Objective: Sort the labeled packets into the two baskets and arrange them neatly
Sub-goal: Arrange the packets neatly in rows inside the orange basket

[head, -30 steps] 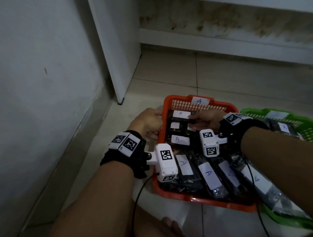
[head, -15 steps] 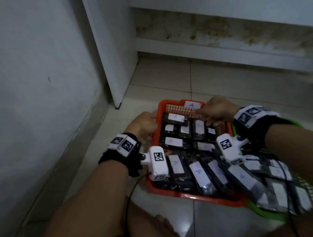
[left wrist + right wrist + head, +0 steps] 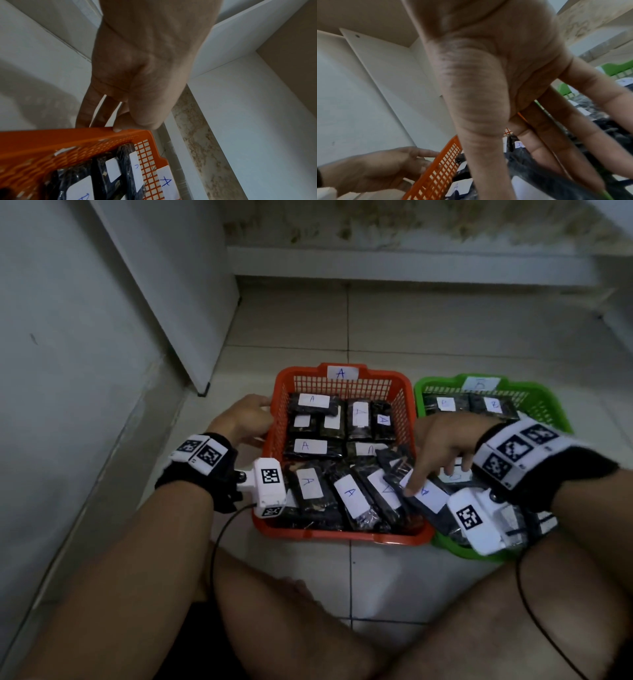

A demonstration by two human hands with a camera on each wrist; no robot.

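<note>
The orange basket (image 3: 342, 386), tagged A, sits on the tiled floor (image 3: 411, 330) with the green basket (image 3: 544, 402) touching its right side. Dark packets with white labels (image 3: 310, 482) fill the orange one in two rough rows. One packet (image 3: 426, 494) lies tilted across the shared rims of the two baskets – right under the right hand (image 3: 445, 440).

That hand hangs palm down over the seam between the baskets, its fingers spread and pointing downward. The index fingertip (image 3: 409, 491) presses on this packet's white label; nothing is curled around it, so the hand is wide and only touching. In the right wrist view the fingers (image 3: 488, 155) reach straight down toward the packets.

The left hand (image 3: 241, 419) is outside the orange basket at its left wall, near the far corner. In the left wrist view its fingers are bent down behind the rim (image 3: 68, 136) and a fingertip (image 3: 117, 130) rests on the rim's top edge – a light hold on the basket, not on a packet.

A white wall (image 3: 68, 371) runs close along the left, leaving only a narrow strip of floor beside the left hand. Open tiles lie beyond both baskets up to the stained back wall (image 3: 411, 231). The person's bare knees (image 3: 301, 628) close off the near side.
</note>
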